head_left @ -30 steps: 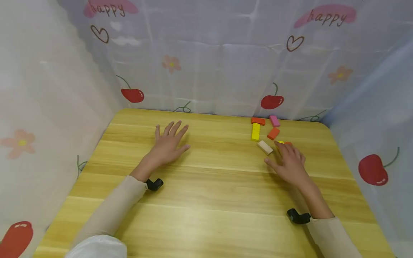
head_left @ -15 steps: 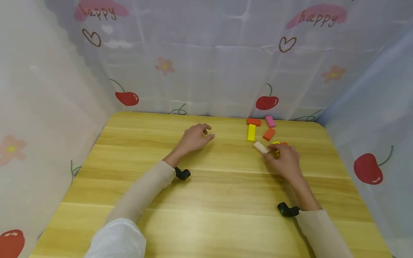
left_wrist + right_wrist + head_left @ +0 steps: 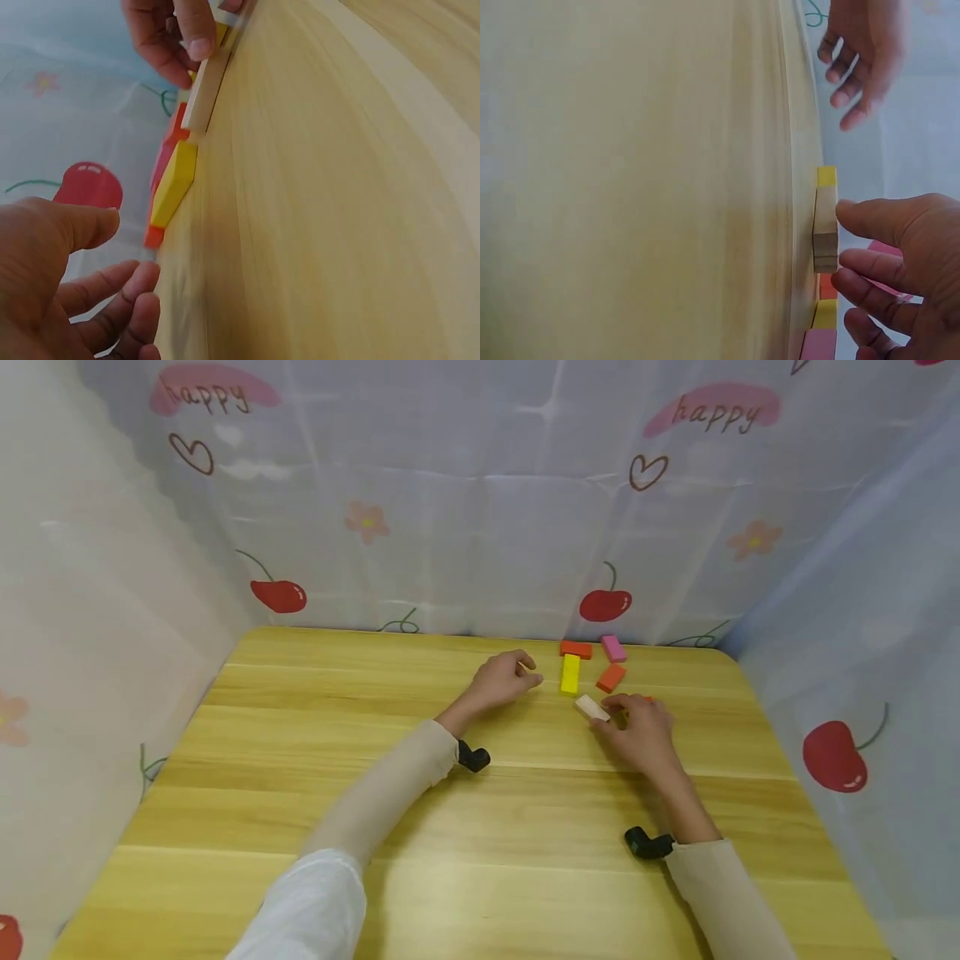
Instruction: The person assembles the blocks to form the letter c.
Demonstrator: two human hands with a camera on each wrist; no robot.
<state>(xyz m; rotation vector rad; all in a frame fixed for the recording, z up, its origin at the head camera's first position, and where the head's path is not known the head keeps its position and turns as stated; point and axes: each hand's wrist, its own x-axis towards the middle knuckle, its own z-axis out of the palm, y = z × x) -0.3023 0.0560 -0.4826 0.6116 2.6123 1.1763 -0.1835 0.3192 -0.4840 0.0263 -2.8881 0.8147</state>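
My right hand (image 3: 643,735) pinches the near end of a plain wooden block (image 3: 591,707) between thumb and fingers; the block lies flat on the table. Under and behind those fingers, another yellow block and an orange one (image 3: 648,698) are mostly covered. My left hand (image 3: 501,683) hovers over the table left of the group, fingers loosely bent, holding nothing. Nearest to it is a yellow block (image 3: 570,675), which touches a red-orange block (image 3: 576,649) at its far end. A second orange block (image 3: 611,677) and a pink block (image 3: 613,648) lie to the right.
The wood-grain table (image 3: 480,860) ends at a printed curtain (image 3: 480,552) just behind the blocks. More curtain hangs at the left and right sides. In the right wrist view, a pinkish block (image 3: 820,345) shows low beside the right hand.
My left hand has moved right toward the blocks, its spread fingers now bent. My right hand has drawn its thumb and fingers together at the wooden block. The blocks keep their arrangement.
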